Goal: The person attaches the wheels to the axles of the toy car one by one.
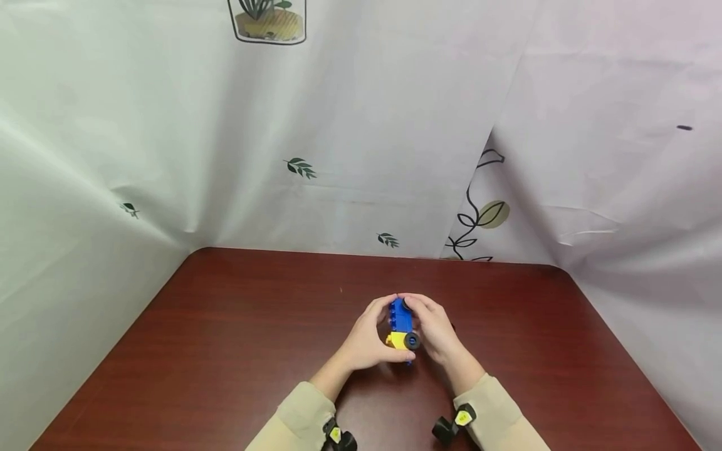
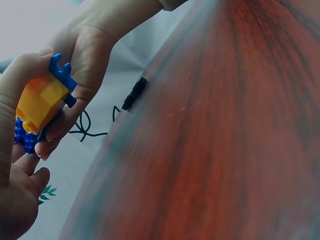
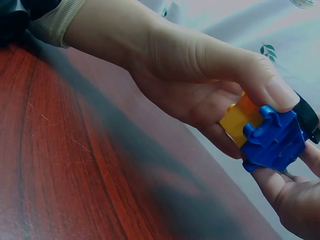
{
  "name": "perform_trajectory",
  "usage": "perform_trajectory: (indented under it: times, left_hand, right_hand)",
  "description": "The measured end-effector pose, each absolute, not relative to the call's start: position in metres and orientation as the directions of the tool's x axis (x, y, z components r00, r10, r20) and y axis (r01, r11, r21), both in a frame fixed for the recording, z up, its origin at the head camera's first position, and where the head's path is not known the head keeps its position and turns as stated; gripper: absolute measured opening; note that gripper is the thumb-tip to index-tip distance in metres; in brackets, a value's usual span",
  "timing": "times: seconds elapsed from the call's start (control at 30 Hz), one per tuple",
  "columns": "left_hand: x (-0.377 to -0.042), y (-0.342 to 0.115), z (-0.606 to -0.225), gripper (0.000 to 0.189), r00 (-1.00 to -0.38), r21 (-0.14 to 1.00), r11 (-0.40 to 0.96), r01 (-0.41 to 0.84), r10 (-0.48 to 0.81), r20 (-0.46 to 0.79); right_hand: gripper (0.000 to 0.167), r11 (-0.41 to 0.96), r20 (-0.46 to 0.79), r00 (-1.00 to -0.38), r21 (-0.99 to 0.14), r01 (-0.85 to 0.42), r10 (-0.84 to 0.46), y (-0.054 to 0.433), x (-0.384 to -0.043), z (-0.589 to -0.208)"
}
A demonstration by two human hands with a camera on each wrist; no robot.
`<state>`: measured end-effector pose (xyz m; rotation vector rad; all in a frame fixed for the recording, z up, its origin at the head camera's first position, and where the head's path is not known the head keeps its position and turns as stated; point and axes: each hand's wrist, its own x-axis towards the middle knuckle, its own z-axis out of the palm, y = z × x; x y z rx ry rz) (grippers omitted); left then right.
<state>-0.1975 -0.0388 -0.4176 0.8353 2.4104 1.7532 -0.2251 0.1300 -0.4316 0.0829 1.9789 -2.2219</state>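
A toy vehicle of building blocks [image 1: 402, 319], with a blue body, a yellow block [image 1: 397, 340] and a black wheel [image 1: 412, 341], is held above the table between both hands. My left hand [image 1: 363, 341] grips it from the left, its thumb at the near end by the wheel. From the other side my right hand [image 1: 437, 329] holds the far end with its fingers. In the right wrist view the right thumb presses on the blue base [image 3: 275, 142], which has hook-like ends. The left wrist view shows the yellow block [image 2: 42, 102] between the hands; palms hide other parts.
The dark red wooden table [image 1: 254, 313] spreads around the hands. White patterned cloth [image 1: 361, 125] hangs behind it and at both sides. A small black object [image 2: 134, 94] with a thin cord is at the table's edge in the left wrist view.
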Motion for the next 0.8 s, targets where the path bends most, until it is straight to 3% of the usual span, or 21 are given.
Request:
perform_trajectory:
  times: [0.27, 0.53, 0.8]
  left_hand:
    - [-0.214, -0.036, -0.448, 0.099, -0.855, 0.89, 0.216, 0.401, 0.438, 0.279]
    - [-0.216, -0.037, -0.445, 0.098, -0.855, 0.877, 0.243, 0.414, 0.435, 0.283]
    - [-0.214, -0.04, -0.443, 0.098, -0.871, 0.872, 0.29, 0.394, 0.42, 0.254]
  right_hand:
    - [0.038, -0.072, -0.122, -0.991, -0.989, 0.125, -0.049, 0.128, -0.225, -0.43]
    - [0.033, -0.04, -0.057, -0.998, -0.998, 0.057, 0.006, 0.127, -0.224, -0.429]
    - [0.052, 0.026, -0.087, -0.993, -0.996, 0.085, -0.077, 0.133, -0.225, -0.43]
